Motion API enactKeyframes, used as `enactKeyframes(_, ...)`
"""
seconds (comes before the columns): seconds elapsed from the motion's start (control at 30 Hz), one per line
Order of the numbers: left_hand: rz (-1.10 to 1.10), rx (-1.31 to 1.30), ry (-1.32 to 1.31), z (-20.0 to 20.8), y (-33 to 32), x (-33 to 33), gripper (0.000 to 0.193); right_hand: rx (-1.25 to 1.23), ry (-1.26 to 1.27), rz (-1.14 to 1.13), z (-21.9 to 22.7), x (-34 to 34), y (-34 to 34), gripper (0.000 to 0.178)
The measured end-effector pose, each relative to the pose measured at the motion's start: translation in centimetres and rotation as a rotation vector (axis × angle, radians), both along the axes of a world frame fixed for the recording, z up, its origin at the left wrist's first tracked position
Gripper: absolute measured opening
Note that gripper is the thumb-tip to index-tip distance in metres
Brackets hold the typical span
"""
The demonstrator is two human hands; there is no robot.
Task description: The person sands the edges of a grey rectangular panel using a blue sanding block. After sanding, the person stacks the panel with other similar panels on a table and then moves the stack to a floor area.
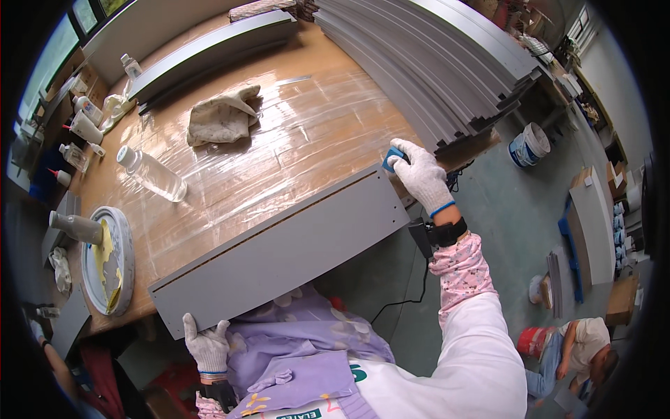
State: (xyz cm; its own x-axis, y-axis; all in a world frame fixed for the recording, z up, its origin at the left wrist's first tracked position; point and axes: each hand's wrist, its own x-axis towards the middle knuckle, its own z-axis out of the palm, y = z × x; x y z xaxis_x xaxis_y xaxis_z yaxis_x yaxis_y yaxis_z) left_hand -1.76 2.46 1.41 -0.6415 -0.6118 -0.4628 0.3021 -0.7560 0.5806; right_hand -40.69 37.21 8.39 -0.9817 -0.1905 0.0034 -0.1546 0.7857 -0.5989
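A long grey panel (279, 253) with a narrow slot along its far edge lies slantwise at the table's near edge. My left hand (207, 346), in a white knitted glove, grips the panel's near left corner, with some fingers hidden beneath it. At the panel's far right end, my right hand (421, 174), gloved the same way, is closed around a small blue block (393, 158). The block is right by the panel's end; whether it touches cannot be made out.
The film-covered table (307, 133) bears a crumpled rag (222, 117), a clear bottle (157, 176), a round lid (127, 258) with a bottle on it, and a grey profile (216, 52). Stacked grey panels (426, 63) fill the far right. A bucket (529, 145) stands on the floor; another person (576, 353) is at lower right.
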Motion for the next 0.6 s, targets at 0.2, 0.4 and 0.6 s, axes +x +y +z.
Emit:
enactKeyframes(0.2, -0.02, 0.013, 0.021, 0.2, 0.1, 0.0, 0.032, -0.113, 0.048, 0.057, -2.1, 0.6, 1.2, 0.045)
enactKeyframes(0.4, -0.03, 0.021, 0.022, 0.2, -0.1, 0.2, 0.034, -0.089, 0.011, 0.031, -1.5, 1.3, 1.9, 0.047)
enactKeyframes(0.6, -0.061, -0.001, -0.002, 0.2, -0.4, 0.3, 0.034, -0.215, 0.114, 0.026, -2.1, 1.4, 1.0, 0.044)
